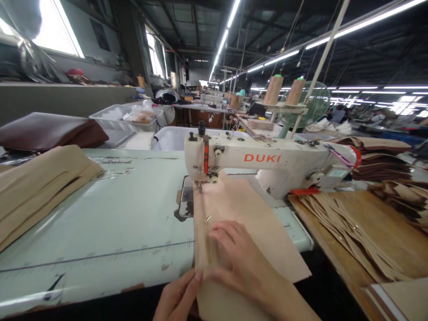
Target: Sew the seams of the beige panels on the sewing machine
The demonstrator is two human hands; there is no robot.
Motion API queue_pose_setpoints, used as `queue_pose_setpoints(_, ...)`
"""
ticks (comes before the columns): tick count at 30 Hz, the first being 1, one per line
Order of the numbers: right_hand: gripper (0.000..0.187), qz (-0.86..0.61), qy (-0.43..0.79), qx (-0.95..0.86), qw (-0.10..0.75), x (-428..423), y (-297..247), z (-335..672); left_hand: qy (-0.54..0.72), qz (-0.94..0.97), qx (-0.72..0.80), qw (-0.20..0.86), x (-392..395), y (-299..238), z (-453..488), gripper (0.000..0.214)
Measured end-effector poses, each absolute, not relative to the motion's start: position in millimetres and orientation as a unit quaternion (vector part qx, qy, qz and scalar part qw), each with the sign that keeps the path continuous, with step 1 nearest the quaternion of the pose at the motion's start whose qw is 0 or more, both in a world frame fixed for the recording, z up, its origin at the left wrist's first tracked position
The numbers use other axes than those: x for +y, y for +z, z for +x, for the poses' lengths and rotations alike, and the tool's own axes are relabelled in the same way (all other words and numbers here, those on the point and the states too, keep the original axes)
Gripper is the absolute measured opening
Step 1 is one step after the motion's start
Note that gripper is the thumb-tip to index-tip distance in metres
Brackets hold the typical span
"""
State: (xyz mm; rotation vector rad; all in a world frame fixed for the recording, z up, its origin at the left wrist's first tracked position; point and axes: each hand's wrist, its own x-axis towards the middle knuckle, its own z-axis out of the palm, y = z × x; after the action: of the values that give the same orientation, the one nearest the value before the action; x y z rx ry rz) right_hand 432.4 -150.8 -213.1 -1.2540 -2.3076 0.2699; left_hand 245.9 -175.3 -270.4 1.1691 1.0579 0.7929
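So my right hand [239, 261] lies flat on a pale tan sheet of material [257, 227], its fingers [222, 236] open and spread, pressing down rather than gripping. My left hand [177, 298] sits at the sheet's near edge, with the thumb [198, 276] against a folded seam [202, 249]; from here I can't tell whether those fingers are pinching it or only touching. The sheet runs from under the presser foot [199, 187] of my white DUKI sewing machine [267, 160] toward me, past the table's front edge. The pale green table [100, 223] has a ruler strip [96, 255] along it, and a folded tan stack [40, 191] lies on its left side. To my right, a wooden board [384, 236] holds piles of tan strips [337, 232]. Two thread cones [284, 89] stand above the machine, just in front of a green fan [310, 104]
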Motion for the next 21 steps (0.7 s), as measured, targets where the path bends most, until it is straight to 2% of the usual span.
queue_pose_setpoints(2, 0.081, -0.386, 0.121, -0.888, 0.220, -172, -219, 436, 0.365, 0.497, 0.451, 0.645, -176, -266, 247, 0.056)
queue_pose_setpoints(3, 0.088, -0.369, 0.133, -0.896, 0.209, -179, -222, 437, 0.372, 0.497, 0.444, 0.646, -175, -264, 246, 0.054)
queue_pose_setpoints(5, 0.079, -0.393, 0.171, -0.875, 0.226, -185, -225, 438, 0.369, 0.515, 0.439, 0.637, -174, -261, 241, 0.056)
queue_pose_setpoints(9, 0.034, -0.469, 0.286, -0.780, 0.300, -176, -212, 439, 0.315, 0.517, 0.506, 0.615, -171, -265, 228, 0.078)
queue_pose_setpoints(10, 0.029, -0.480, 0.299, -0.766, 0.304, -172, -208, 439, 0.302, 0.511, 0.524, 0.611, -171, -267, 227, 0.080)
queue_pose_setpoints(12, 0.029, -0.506, 0.305, -0.748, 0.301, -169, -203, 439, 0.292, 0.501, 0.538, 0.612, -170, -270, 230, 0.084)
queue_pose_setpoints(15, 0.030, -0.527, 0.300, -0.736, 0.301, -170, -205, 436, 0.312, 0.446, 0.504, 0.671, -169, -268, 240, 0.083)
queue_pose_setpoints(17, 0.027, -0.513, 0.295, -0.749, 0.298, -173, -210, 433, 0.329, 0.400, 0.477, 0.710, -169, -263, 248, 0.080)
queue_pose_setpoints(21, 0.023, -0.472, 0.253, -0.795, 0.285, -179, -218, 430, 0.369, 0.377, 0.447, 0.722, -171, -253, 254, 0.072)
